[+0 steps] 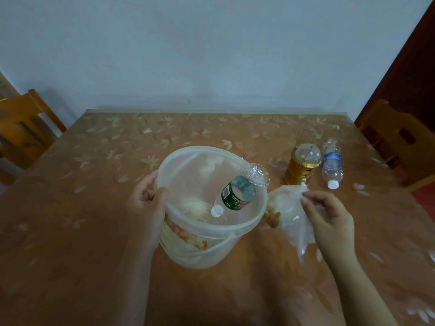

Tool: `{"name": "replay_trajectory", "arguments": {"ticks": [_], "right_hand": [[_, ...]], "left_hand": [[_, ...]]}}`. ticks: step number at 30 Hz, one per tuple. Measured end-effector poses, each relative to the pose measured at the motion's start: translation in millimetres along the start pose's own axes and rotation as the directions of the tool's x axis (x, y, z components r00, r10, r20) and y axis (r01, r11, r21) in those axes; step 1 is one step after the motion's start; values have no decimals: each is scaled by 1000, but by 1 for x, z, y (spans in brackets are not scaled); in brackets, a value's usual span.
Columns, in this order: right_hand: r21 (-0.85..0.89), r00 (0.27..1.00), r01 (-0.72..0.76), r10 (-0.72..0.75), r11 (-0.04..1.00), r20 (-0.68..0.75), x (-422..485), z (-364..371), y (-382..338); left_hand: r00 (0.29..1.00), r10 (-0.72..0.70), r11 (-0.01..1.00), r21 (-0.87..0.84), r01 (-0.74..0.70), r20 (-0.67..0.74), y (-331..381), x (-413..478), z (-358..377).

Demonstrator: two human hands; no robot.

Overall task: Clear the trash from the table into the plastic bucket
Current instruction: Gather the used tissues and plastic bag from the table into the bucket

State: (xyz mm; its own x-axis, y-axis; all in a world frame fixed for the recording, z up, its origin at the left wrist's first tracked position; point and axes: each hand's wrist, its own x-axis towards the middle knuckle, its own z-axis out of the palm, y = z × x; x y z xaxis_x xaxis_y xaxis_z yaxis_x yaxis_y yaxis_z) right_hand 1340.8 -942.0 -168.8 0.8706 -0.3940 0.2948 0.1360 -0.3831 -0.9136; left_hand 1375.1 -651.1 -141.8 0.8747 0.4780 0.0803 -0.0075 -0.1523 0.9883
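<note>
Pretty dim overall, with a cool bluish cast seen on the wall [211,55]. The light is soft and flat, so no hard shadows are thrown; only a faint grey one is seen on the wall beside the left chair [26,128]. Small glints are picked up on the lantern [303,161] dome and on the bottle [332,163] beside it. The whole frame is rendered slightly soft, and the hands look a bit smeared. Wide-angle distortion is noticeable: the table [70,208] edges are splayed outward and the corners are stretched and blurred.
</note>
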Motion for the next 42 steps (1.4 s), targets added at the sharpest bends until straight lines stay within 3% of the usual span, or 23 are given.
{"name": "replay_trajectory", "arguments": {"ticks": [5, 9, 13, 18, 25, 34, 42], "right_hand": [[9, 995, 95, -95, 995, 3, 19, 13, -28], [-13, 994, 87, -87, 996, 62, 23, 24, -20], [-111, 984, -40, 58, 993, 171, 13, 35, 21], [-373, 915, -117, 246, 920, 320, -18, 46, 91], [-510, 896, -126, 318, 851, 309, -26, 55, 125], [-396, 958, -168, 245, 903, 152, -16, 53, 112], [-261, 995, -90, 95, 961, 8, 3, 43, 59]], "left_hand": [[1000, -6, 1000, -10, 6, -21, -2, 8, -6], [1000, 3, 1000, -27, -3, 7, -7, 11, -10], [1000, -12, 1000, -9, 12, -10, -16, 12, -13], [999, -24, 999, 20, 25, -27, -25, 6, -18], [999, -11, 997, 81, 15, -49, -25, 0, -16], [996, -25, 998, 50, 29, -88, -20, -1, -24], [997, -10, 998, 64, 15, -81, -19, 2, -27]]}}
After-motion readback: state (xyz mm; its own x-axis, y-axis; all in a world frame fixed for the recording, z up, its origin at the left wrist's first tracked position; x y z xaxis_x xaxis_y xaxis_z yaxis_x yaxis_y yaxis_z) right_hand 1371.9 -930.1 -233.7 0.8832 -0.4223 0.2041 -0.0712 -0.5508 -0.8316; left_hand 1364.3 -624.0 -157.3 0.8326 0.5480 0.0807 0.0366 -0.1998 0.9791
